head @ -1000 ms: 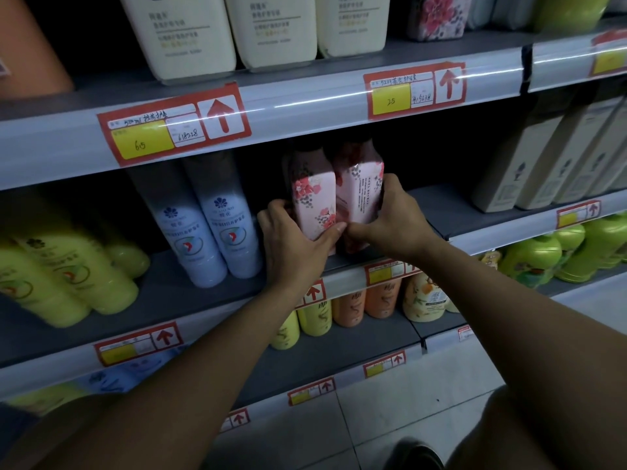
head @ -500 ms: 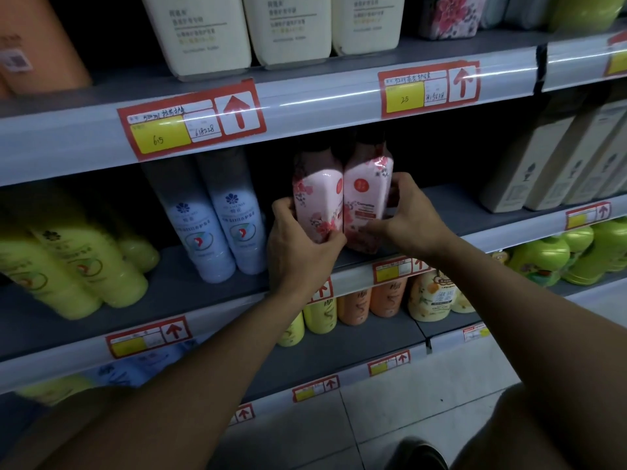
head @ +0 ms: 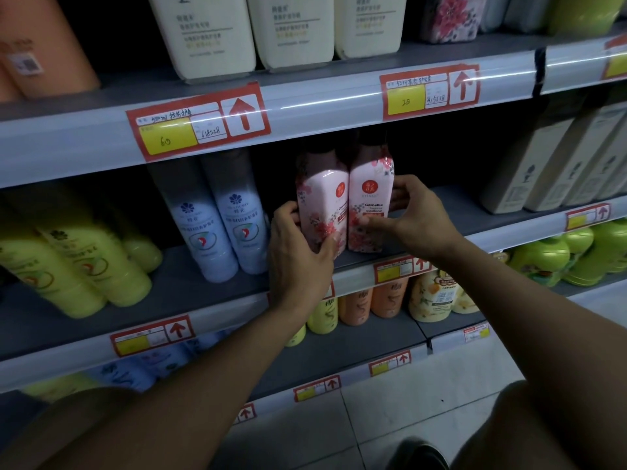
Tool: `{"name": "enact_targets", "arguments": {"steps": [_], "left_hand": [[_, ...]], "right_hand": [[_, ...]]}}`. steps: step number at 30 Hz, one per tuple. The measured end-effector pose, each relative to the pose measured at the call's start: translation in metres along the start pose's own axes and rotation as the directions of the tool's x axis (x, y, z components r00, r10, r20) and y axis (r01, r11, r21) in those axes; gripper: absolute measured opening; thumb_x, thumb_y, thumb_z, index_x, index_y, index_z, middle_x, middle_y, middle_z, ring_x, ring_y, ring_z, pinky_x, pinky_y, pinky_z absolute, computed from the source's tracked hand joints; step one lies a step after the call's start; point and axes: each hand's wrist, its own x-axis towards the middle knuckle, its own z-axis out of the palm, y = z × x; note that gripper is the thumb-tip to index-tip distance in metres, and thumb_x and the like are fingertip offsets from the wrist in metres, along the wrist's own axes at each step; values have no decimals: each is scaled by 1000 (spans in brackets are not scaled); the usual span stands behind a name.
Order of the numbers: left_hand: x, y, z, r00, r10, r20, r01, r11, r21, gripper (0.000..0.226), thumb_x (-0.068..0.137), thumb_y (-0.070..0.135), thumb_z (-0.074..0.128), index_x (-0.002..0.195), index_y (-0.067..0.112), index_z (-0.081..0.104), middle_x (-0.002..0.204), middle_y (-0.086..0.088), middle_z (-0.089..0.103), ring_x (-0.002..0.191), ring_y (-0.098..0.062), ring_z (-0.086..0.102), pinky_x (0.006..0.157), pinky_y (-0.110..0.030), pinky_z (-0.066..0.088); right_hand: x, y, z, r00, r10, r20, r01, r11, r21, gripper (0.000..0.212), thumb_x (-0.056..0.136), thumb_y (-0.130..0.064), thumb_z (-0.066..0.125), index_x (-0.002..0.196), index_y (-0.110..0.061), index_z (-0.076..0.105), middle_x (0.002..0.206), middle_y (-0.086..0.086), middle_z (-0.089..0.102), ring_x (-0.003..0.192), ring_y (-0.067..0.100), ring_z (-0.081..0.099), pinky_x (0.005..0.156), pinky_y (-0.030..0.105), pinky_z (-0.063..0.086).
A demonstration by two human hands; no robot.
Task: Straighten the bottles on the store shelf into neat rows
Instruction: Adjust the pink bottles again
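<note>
Two pink floral bottles are held upright and touching near the front edge of the middle shelf (head: 475,212), the left pink bottle (head: 322,205) gripped low by the left hand (head: 298,252) and the right pink bottle (head: 369,201) pinched between thumb and curled fingers of the right hand (head: 412,215). Over the past second both labels have been turned to face outward, so this pair is judged nearly squared, while the pale blue bottles (head: 217,218) beside it are left untouched
</note>
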Motion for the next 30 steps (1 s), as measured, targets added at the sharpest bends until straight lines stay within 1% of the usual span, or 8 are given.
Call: {"name": "enact_targets", "arguments": {"steps": [3, 6, 8, 11, 14, 19, 24, 30], "left_hand": [[-1, 1, -1, 1000, -8, 16, 9, 999, -33, 68, 82, 30, 84, 136, 28, 42, 126, 8, 61, 111, -12, 64, 87, -40, 60], [0, -4, 1, 999, -18, 44, 20, 999, -43, 70, 85, 26, 80, 143, 31, 41, 133, 8, 62, 120, -12, 63, 93, -41, 59], [1, -8, 3, 998, -23, 66, 25, 999, -30, 75, 88, 26, 77, 150, 35, 37, 140, 6, 60, 128, -15, 60, 98, -44, 57], [2, -10, 6, 995, -24, 100, 24, 1000, -1, 80, 91, 24, 72, 157, 36, 29, 146, 4, 58, 132, -18, 59, 102, -45, 56], [3, -9, 9, 993, -24, 116, 22, 1000, 14, 81, 93, 18, 69, 159, 34, 25, 145, 0, 60, 129, -20, 61, 101, -45, 56], [4, -8, 11, 990, -49, 130, 45, 998, 32, 81, 94, 13, 67, 158, 37, 23, 143, -1, 62, 126, -23, 64, 99, -48, 57], [4, -4, 11, 994, -40, 107, 32, 997, 72, 79, 93, 7, 65, 159, 28, 26, 141, -4, 62, 124, -26, 64, 99, -48, 57], [5, -1, 12, 994, -56, 92, 47, 994, 97, 77, 92, 4, 64, 157, 26, 30, 138, -4, 64, 124, -26, 63, 98, -49, 56]], "right_hand": [[0, 1, -1, 1000, 7, -5, -7, 1000, -7, 72, 76, -33, 92, 135, -15, 54, 122, -3, 67, 111, 11, 63, 76, 12, 48], [0, 2, -1, 1000, 8, 1, -8, 1000, -1, 67, 79, -30, 90, 135, -14, 55, 124, -4, 67, 114, 10, 62, 81, 12, 47], [0, 3, -1, 1000, 5, 7, -5, 1000, 6, 63, 81, -28, 88, 134, -15, 57, 125, -4, 69, 116, 11, 62, 89, 21, 53], [1, 5, 0, 1000, 2, 18, -2, 1000, 3, 57, 84, -28, 86, 134, -17, 60, 125, -4, 72, 119, 15, 65, 103, 42, 56], [1, 5, 1, 999, -24, 25, 24, 999, -22, 52, 87, -31, 83, 133, -19, 62, 128, -5, 72, 123, 16, 64, 106, 48, 54], [-1, 5, 5, 999, -48, 6, 48, 998, -41, 48, 90, -30, 80, 134, -20, 64, 129, -6, 72, 125, 14, 64, 107, 48, 53], [-3, 4, 7, 999, -47, -19, 46, 997, -57, 50, 91, -31, 79, 137, -20, 62, 130, -6, 72, 127, 14, 62, 108, 48, 52], [-5, 0, 9, 998, -47, -38, 44, 997, -64, 52, 91, -31, 80, 138, -20, 62, 133, -4, 70, 130, 16, 60, 109, 48, 51]]}}
